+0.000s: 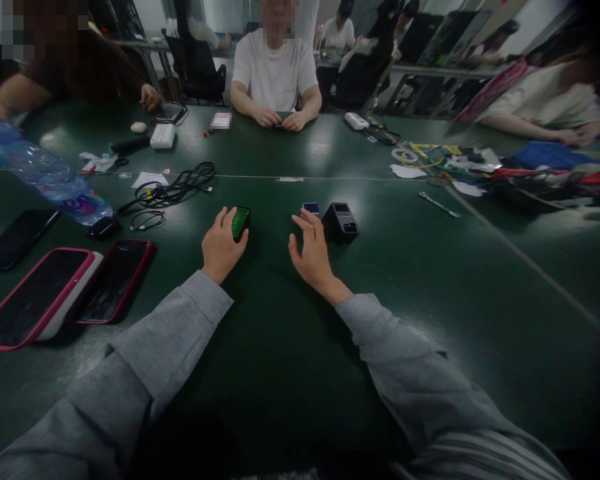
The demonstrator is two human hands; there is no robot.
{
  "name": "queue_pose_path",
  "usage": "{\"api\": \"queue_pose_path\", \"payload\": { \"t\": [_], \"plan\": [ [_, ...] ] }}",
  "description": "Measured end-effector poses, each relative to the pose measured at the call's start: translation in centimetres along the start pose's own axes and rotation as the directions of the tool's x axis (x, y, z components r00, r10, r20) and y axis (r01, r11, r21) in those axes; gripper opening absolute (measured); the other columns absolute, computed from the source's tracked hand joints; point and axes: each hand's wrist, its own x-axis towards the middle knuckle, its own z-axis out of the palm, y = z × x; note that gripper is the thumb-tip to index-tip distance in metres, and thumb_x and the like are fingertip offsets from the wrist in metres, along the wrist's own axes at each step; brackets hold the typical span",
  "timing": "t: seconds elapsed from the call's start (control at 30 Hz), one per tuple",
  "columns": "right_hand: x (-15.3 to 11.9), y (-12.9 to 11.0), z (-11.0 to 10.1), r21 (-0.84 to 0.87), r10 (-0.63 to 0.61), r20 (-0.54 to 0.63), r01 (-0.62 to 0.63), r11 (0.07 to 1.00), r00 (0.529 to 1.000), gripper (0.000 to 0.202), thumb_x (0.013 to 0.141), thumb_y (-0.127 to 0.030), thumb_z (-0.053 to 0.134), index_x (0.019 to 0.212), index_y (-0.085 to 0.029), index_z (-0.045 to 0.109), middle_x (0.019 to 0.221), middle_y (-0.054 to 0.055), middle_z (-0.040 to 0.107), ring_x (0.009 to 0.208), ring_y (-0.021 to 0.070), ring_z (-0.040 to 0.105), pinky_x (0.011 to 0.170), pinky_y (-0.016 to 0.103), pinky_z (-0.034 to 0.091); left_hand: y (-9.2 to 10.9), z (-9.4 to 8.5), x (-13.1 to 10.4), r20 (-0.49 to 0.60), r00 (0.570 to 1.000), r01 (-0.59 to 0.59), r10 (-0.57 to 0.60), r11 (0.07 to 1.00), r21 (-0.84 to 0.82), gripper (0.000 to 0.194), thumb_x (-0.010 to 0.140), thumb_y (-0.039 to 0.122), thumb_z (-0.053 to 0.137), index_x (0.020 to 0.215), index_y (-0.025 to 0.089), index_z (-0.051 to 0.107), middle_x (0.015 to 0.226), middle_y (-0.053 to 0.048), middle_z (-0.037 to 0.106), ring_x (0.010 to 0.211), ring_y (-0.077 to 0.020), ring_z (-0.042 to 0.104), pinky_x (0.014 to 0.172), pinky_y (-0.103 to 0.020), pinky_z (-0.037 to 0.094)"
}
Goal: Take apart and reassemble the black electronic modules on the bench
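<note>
My left hand [223, 248] is closed around a small dark case with a green, circuit-board-like face [239, 223], thumb on its near side and fingers on its left. The case is at the table's middle, partly hidden by the fingers. My right hand [311, 252] is open, fingers bent and thumb apart. Just beyond its fingertips is a small flat piece with a dark blue face and pale rim [311, 208]; whether they touch, I cannot tell. Right of that hand stands a black box-shaped housing [342, 221] with slots in its top.
Phones in red cases [117, 280] and a tilted water bottle [55, 173] lie left. Black cables [175, 187] are coiled beyond my left hand. A wrench [439, 205] lies right, before a heap of wires [530, 170]. A person in a white shirt [276, 67] sits opposite.
</note>
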Motion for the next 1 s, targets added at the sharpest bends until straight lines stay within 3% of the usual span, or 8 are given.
{"api": "queue_pose_path", "payload": {
  "t": [0.2,0.3,0.4,0.5,0.63,0.73,0.83,1.0],
  "plan": [
    [-0.5,-1.1,0.1,0.114,-0.036,-0.009,0.037,0.993,0.999,0.039,0.103,-0.026,0.040,0.141,-0.018,0.045,0.146,0.017,0.045,0.144,0.0246,0.038,0.121,0.051,0.035,-0.4,0.1,0.1,0.023,1.000,-0.014,0.015,0.999,-0.034,0.041,0.089,0.042,0.067,0.125,0.022,0.068,0.137,-0.012,0.062,0.132,-0.0326,0.055,0.119,-0.050,0.033],
    [-1.3,-2.4,1.2,0.315,0.066,0.038,-0.074,0.946,0.997,0.041,0.102,-0.032,0.047,0.140,-0.018,0.046,0.143,0.016,0.048,0.139,0.0247,0.045,0.119,0.050,0.039,0.3,0.5,-0.3,0.000,0.999,0.042,-0.043,0.978,-0.203,0.042,0.090,0.043,0.065,0.125,0.020,0.068,0.128,-0.011,0.067,0.122,-0.0279,0.061,0.114,-0.044,0.040],
    [-1.9,-3.1,2.4,0.580,0.243,0.205,-0.318,0.750,0.948,0.058,0.098,-0.047,0.057,0.146,-0.021,0.038,0.138,0.016,0.054,0.126,0.0244,0.058,0.109,0.048,0.050,2.1,0.8,-1.4,-0.015,0.999,0.027,-0.035,0.929,-0.370,0.042,0.089,0.043,0.067,0.125,0.021,0.067,0.132,-0.009,0.066,0.124,-0.0264,0.060,0.115,-0.042,0.040],
    [-1.8,-3.1,2.7,0.693,0.290,0.385,-0.482,0.536,0.876,0.079,0.092,-0.060,0.061,0.153,-0.024,0.027,0.134,0.015,0.060,0.122,0.0246,0.062,0.105,0.047,0.053,4.3,1.1,-3.1,0.005,1.000,-0.004,0.007,0.903,-0.430,0.038,0.090,0.041,0.067,0.125,0.025,0.067,0.136,-0.007,0.064,0.131,-0.0261,0.056,0.118,-0.043,0.037],
    [-1.0,-2.3,1.7,0.750,0.227,0.487,-0.537,0.387,0.843,0.069,0.090,-0.063,0.062,0.142,-0.021,0.046,0.138,0.014,0.061,0.127,0.0272,0.060,0.107,0.049,0.053,5.7,1.5,-4.8,0.046,0.998,-0.009,0.035,0.881,-0.473,0.033,0.090,0.038,0.067,0.120,0.024,0.069,0.134,-0.008,0.063,0.133,-0.0268,0.054,0.119,-0.042,0.034],
    [-0.6,-2.0,1.0,0.749,0.217,0.547,-0.588,0.305,0.809,0.059,0.092,-0.055,0.062,0.137,-0.019,0.050,0.141,0.014,0.060,0.125,0.0270,0.062,0.105,0.049,0.055,5.6,1.9,-5.0,0.092,0.996,0.051,-0.003,0.846,-0.531,0.045,0.089,0.037,0.069,0.131,0.025,0.061,0.139,-0.009,0.060,0.136,-0.0277,0.052,0.120,-0.043,0.033],
    [-0.5,-2.3,1.1,0.726,0.258,0.533,-0.592,0.350,0.806,0.054,0.094,-0.047,0.060,0.139,-0.019,0.048,0.139,0.014,0.061,0.123,0.0254,0.064,0.102,0.046,0.057,5.1,2.3,-4.7,0.159,0.983,0.173,-0.095,0.781,-0.601,0.062,0.088,0.039,0.071,0.144,0.026,0.048,0.145,-0.011,0.055,0.141,-0.0289,0.046,0.121,-0.043,0.030],
    [-1.3,-4.2,2.1,0.675,0.259,0.402,-0.475,0.564,0.878,0.063,0.092,-0.047,0.063,0.144,-0.017,0.045,0.139,0.015,0.061,0.127,0.0261,0.060,0.109,0.046,0.051,4.2,3.2,-4.5,0.243,0.929,0.370,-0.279,0.669,-0.645,0.055,0.093,0.052,0.063,0.140,0.028,0.049,0.150,-0.008,0.050,0.146,-0.0277,0.040,0.120,-0.040,0.033]
  ]
}}
